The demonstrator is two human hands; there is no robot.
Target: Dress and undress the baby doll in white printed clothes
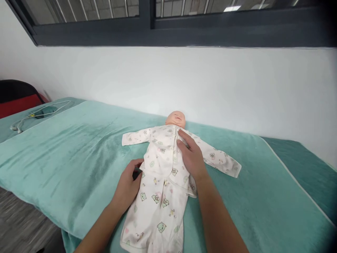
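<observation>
A baby doll (176, 118) lies on its back, its bare head close to the wall. It wears a white baby shirt (159, 151) printed with small bears, the front closed along a button strip and the sleeves spread to both sides. Matching baby trousers (158, 211) cover the lower body, their ends cut off by the picture's bottom edge. My left hand (129, 184) is curled at the shirt's lower left side, with fingertips partly hidden at the hem. On the chest, beside the buttons, my right hand (191, 156) rests with its fingers stretched out and holds nothing.
A green plush blanket (79, 140) with soft wrinkles covers the table. White cables (39, 114) lie at the far left, near a black and red chair (19, 98). Behind the doll rises a white wall (168, 77) below a dark window frame (184, 33).
</observation>
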